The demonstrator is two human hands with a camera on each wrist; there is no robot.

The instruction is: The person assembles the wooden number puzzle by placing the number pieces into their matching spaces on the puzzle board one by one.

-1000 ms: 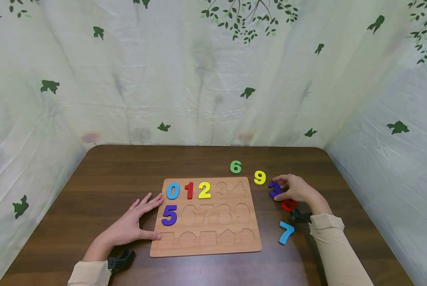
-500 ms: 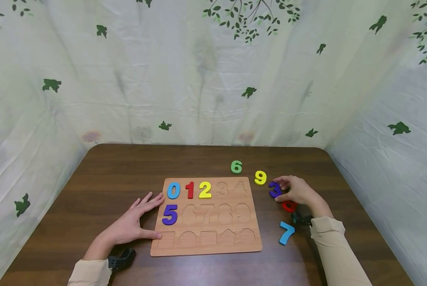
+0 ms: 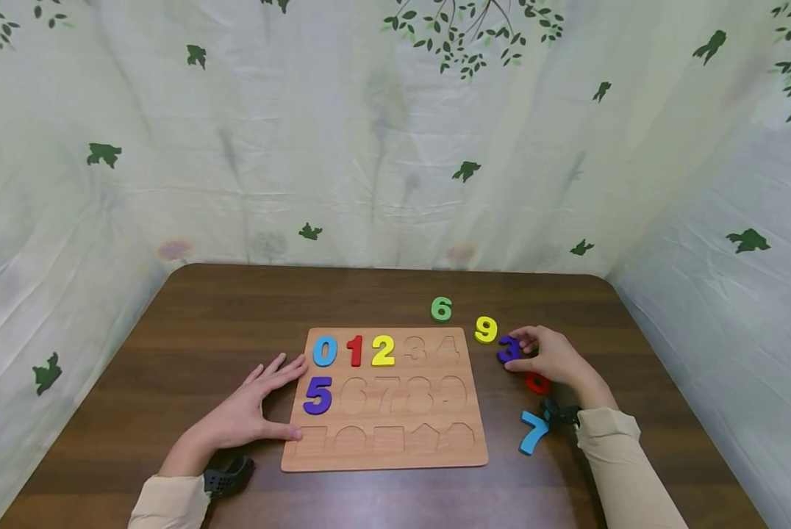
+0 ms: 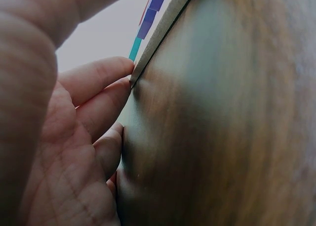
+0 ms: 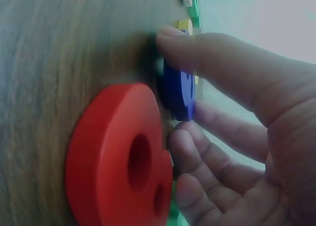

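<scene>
My right hand (image 3: 554,358) pinches a dark blue number 3 (image 3: 509,350) between thumb and fingers, right of the wooden number board (image 3: 385,459). In the right wrist view the thumb lies across the number 3 (image 5: 178,90); whether it is clear of the table I cannot tell. Close under that hand is a red number 8 (image 5: 123,152), partly hidden in the head view. My left hand (image 3: 240,411) rests at the board's left edge, fingers spread and thumb on its lower left part. On the board sit a blue 0 (image 3: 325,351), red 1 (image 3: 354,350), yellow 2 (image 3: 383,350) and purple 5 (image 3: 318,395).
A green 6 (image 3: 441,309) lies behind the board, and a yellow 9 (image 3: 485,330) is between it and my right hand. Nearer me is a blue 7 (image 3: 534,432). A green piece (image 5: 174,206) shows partly behind the red 8. Outlined recesses fill the rest of the board.
The number 3 and my right hand have shifted slightly left, toward the board. My left hand stays at the board's edge. The head view has turned a little.
</scene>
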